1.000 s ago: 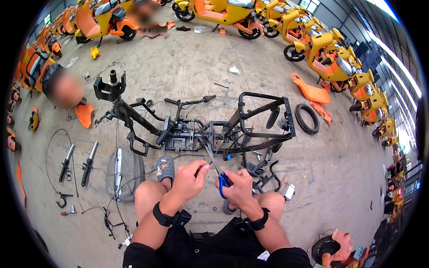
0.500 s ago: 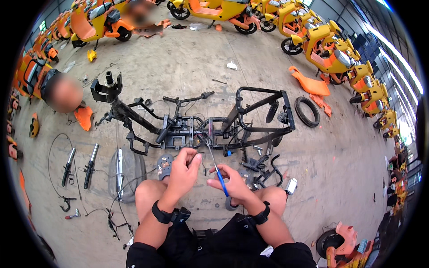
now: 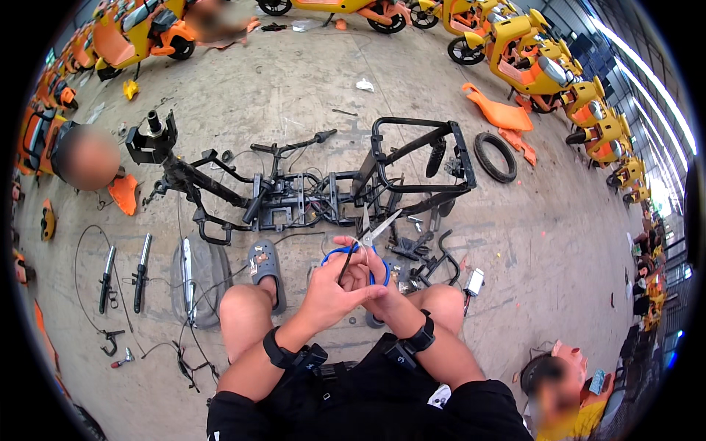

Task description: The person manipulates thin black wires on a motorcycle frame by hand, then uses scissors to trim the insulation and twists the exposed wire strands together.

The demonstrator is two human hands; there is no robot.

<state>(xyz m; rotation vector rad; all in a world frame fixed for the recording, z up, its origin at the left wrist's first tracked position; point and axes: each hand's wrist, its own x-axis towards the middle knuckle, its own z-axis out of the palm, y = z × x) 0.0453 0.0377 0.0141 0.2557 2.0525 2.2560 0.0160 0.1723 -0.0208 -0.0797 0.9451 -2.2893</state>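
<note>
Blue-handled scissors (image 3: 373,234) stick up from my right hand (image 3: 385,292), their blades spread and pointing away from me. Pinched in my left hand (image 3: 328,295) is a thin black cable (image 3: 346,266); its far end is hard to make out. Both hands meet in front of my knees, the left partly covering the right and the scissor handles. Just beyond them a bare black scooter frame (image 3: 294,200) lies on the concrete floor.
Two fork tubes (image 3: 140,273) and a cable bundle (image 3: 187,367) lie at left, beside a grey-lined panel (image 3: 206,283). Black brackets (image 3: 441,264) and a tyre (image 3: 495,157) lie at right. Scooters (image 3: 515,66) stand around; people are at left and lower right.
My hands have come together, and the scissors have swung upright with their blades apart. The view has shifted slightly, and a person now shows at lower right.
</note>
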